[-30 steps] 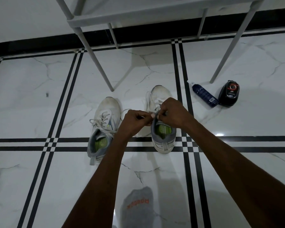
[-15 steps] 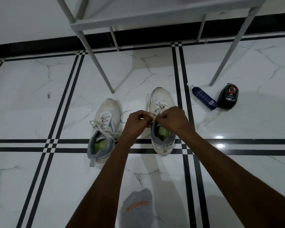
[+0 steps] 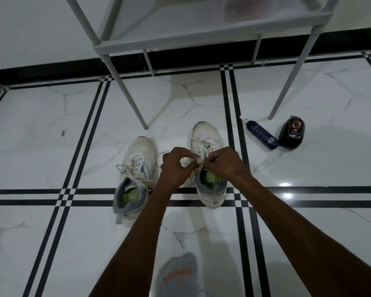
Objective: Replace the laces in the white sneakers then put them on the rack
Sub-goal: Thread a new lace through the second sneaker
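Since a second ago both hands have drifted slightly nearer along the right sneaker (image 3: pixel 208 168), left hand (image 3: pixel 177 166) and right hand (image 3: pixel 223 162) fingers pinching its lace (image 3: pixel 201 144), so I judge lacing unfinished, far rack (image 3: pixel 201 42) waiting.

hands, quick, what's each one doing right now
Left hand: fingers curled, pinching the lace over the right-side sneaker.
Right hand: fingers curled, pinching the same lace.
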`<state>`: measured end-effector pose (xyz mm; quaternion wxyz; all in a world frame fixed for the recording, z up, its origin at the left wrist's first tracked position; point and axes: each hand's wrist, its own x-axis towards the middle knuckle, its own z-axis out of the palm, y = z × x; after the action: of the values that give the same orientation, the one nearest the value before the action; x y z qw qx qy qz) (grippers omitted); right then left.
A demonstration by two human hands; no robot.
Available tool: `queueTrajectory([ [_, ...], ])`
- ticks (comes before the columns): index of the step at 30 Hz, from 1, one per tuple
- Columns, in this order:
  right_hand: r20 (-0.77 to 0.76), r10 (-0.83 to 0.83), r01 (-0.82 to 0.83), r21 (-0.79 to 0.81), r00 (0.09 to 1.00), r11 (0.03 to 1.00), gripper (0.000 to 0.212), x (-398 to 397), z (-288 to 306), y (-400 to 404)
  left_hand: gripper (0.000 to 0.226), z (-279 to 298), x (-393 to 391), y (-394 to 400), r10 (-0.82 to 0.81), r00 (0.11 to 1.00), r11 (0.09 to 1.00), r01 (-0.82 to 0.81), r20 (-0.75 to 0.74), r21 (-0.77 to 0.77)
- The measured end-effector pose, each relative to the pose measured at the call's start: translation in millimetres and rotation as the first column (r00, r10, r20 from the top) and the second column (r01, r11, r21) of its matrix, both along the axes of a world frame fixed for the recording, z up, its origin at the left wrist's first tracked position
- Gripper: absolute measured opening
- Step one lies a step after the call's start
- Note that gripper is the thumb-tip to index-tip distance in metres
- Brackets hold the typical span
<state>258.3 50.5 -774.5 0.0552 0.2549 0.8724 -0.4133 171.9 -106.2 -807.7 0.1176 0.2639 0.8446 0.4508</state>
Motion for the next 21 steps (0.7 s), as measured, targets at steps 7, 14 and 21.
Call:
queueTrajectory([
  [7,-0.028,-0.030,0.030,-0.001,0.999,1.000,0.016,4.4,-1.8,1.1,0.013,3.0,-13.4,-24.4,0.671,0.736,0.732,-0.676,-0.089,-0.078],
  [14,-0.006,-0.009,0.010,0.019,1.000,1.000,0.018,3.6,2.2,1.0,0.020,6.1,1.5,-1.1,0.088,0.978,0.984,-0.115,-0.190,-0.136],
  [21,-0.043,-0.025,0.026,0.029,0.999,0.999,0.019,6.6,0.3,1.5,0.008,5.9,-5.4,-24.5,0.560,0.767,0.764,-0.624,-0.314,-0.161],
])
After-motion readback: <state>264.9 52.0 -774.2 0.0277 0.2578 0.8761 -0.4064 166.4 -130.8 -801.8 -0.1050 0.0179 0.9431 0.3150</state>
